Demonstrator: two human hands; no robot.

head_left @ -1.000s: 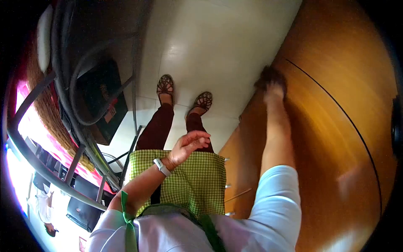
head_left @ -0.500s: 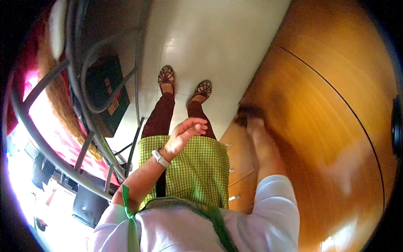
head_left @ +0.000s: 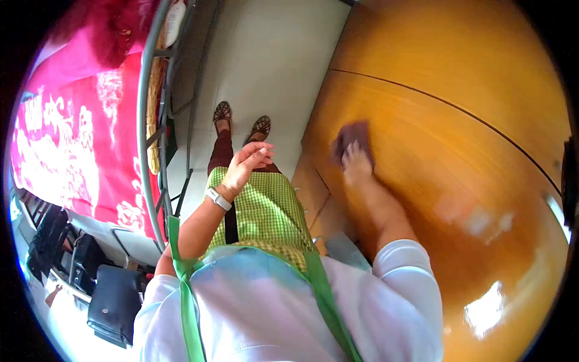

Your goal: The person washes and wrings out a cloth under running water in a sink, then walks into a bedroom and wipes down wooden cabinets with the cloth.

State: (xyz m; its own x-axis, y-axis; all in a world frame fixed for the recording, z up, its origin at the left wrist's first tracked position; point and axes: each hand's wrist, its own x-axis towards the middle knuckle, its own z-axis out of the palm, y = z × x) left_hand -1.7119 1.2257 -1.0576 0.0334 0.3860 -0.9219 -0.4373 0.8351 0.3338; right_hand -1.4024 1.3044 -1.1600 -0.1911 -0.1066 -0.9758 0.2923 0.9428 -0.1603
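Note:
My right hand lies on a dark purple-brown cloth, pressing it flat against the shiny orange-brown wooden surface. Its fingers are spread over the cloth, a little blurred. My left hand hangs in the air in front of the green checked apron, fingers loosely curved and apart, holding nothing. A white watch is on the left wrist.
At the left stands a metal bed frame with a pink and white patterned cover. Black cases are at the lower left. Pale floor lies ahead. Drawers are below the wooden surface.
The view has turned, showing more of the pink cover. My right hand and the cloth have moved away from the surface's near edge, further onto the wood. My left hand keeps its pose.

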